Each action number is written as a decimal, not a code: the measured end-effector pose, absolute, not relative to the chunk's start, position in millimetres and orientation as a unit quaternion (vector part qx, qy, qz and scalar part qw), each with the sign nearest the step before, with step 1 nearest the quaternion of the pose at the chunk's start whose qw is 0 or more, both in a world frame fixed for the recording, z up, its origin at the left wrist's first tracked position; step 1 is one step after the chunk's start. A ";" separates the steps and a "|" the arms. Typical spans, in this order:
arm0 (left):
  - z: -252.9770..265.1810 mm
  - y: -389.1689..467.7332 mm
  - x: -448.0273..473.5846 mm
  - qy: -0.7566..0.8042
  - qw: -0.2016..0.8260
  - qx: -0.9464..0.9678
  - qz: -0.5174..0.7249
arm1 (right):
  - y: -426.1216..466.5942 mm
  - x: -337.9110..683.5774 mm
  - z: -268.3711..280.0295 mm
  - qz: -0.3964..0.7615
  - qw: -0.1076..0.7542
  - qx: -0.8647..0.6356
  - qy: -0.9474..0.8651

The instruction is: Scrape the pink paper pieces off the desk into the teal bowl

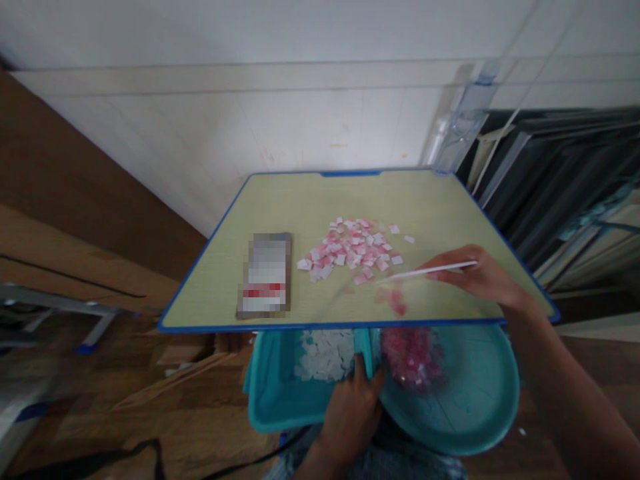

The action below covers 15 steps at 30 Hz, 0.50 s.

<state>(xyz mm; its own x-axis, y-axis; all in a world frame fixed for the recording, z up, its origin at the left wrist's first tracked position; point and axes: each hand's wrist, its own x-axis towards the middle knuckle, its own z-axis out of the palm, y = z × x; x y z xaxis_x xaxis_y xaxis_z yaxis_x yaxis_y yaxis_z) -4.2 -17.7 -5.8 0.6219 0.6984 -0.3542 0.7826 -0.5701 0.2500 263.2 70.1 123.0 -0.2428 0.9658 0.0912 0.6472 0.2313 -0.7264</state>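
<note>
My right hand (467,267) is closed around a thin white stick-like tool (425,271) above the tabletop. The tool's tip points left toward a spread of small white and pink square pieces (355,247). Just below the tip, a blurred pink clump (397,300) is near the table's front edge. Under that edge, my left hand (355,407) grips where the rims of a rectangular teal tray (280,417) and a round teal basin (480,433) meet. White pieces (325,355) lie in the tray. Blurred pink-red pieces, apparently in clear wrapping (413,357), are in the basin.
A phone-like device (265,275) with a blurred screen lies on the left of the blue-edged table (225,250). A clear bottle (460,130) stands at the back right corner. Dark flat panels (540,160) lean at the right; a brown panel (90,173) borders the left.
</note>
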 end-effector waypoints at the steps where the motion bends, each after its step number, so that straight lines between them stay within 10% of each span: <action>1: -5.6 -17.5 -4.2 0.420 0.196 0.879 -0.111 | 72.9 256.1 121.7 0.286 0.288 -0.534 -0.742; 15: -7.1 -18.8 -3.7 0.412 0.190 0.886 -0.098 | 65.3 253.8 138.9 0.293 0.259 -0.479 -0.786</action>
